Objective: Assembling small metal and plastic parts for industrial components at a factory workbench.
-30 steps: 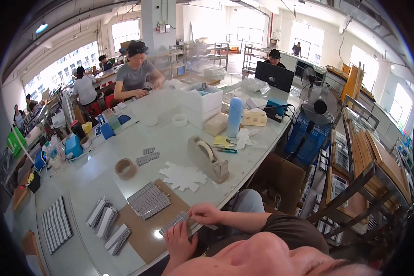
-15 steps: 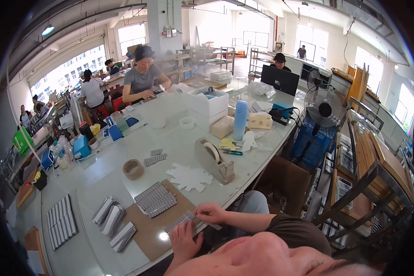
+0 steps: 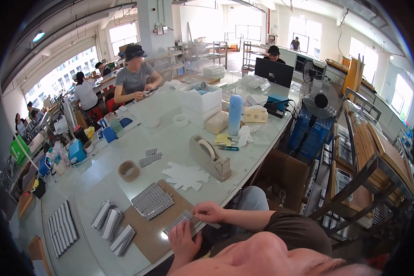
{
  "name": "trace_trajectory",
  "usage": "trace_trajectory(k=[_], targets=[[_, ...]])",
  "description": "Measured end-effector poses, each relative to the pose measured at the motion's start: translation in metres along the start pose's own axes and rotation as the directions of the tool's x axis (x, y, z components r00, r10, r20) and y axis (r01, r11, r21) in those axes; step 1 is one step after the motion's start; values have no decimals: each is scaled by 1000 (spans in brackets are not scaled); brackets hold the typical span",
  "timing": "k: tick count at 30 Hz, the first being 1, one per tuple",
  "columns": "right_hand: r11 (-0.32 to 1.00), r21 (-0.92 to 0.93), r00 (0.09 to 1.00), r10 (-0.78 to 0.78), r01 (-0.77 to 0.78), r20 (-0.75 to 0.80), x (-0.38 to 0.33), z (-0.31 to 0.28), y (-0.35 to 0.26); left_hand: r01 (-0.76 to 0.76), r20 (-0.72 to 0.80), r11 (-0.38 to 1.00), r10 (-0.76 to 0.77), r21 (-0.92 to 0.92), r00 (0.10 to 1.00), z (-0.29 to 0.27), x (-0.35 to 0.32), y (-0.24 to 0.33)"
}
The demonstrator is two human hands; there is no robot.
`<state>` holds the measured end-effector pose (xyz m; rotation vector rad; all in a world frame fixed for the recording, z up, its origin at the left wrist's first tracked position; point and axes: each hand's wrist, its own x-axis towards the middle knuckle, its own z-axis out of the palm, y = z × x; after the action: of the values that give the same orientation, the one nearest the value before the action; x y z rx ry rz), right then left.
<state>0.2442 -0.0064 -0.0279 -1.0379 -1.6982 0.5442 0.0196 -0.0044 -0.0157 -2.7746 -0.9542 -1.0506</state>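
Your left hand (image 3: 183,241) lies flat and your right hand (image 3: 209,212) pinches the narrow grey ribbed strip (image 3: 179,221) between them, at the brown cardboard mat's (image 3: 145,234) near table edge. Open tabletop lies beyond the grey ribbed block (image 3: 152,201).

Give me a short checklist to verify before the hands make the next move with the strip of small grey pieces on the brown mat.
1. Left hand rests on the near end of the grey strip: ok.
2. Right hand pinches the far end of the strip: ok.
3. Strip lies over the brown mat, not past the table edge: ok.
4. Flat block of grey pieces lies apart from the hands: ok.
5. Tape dispenser and white paper cutouts stand clear of the hands: ok.
6. All pieces in the strip aligned: cannot tell, too small.
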Motion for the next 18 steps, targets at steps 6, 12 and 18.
trace_trajectory(k=[6,12,18], targets=[[998,29,999,50,-50,12,0,-1,-4,-5,-5,1000,5,-3,1000,0,0,1],[999,20,999,40,-41,26,2,-3,-6,25,7,1000,-25,-9,1000,-3,2,3],[999,1,999,38,-38,19,3,-3,-9,35,41,999,-34,-15,999,-7,4,4]])
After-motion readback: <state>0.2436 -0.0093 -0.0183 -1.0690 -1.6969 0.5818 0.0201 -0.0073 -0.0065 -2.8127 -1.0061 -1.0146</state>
